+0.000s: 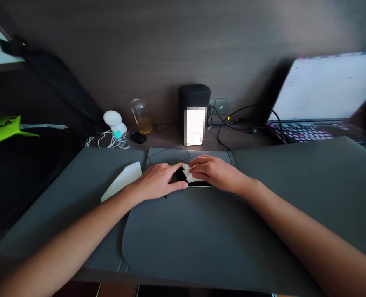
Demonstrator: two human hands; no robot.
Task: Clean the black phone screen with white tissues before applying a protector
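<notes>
A dark, glossy phone (179, 175) lies sideways on the grey mat, largely covered by my hands. My left hand (157, 180) grips its left end, thumb along the near edge and fingers at the far edge. A crumpled white tissue (189, 175) is bunched under the fingers of my right hand (216, 170), pressed against the phone's dark surface. Just left of my left hand, a white folded paper (123, 182) rests on the mat, partly behind my wrist.
A grey desk mat (201, 235) has overlapping flaps. Behind it stand a black speaker (194, 94) with a bright pixelated patch, a glass bottle (144, 119), a black mouse-like object (138, 137) and a white rounded device (113, 119). An open laptop (328, 90) and cables are at right.
</notes>
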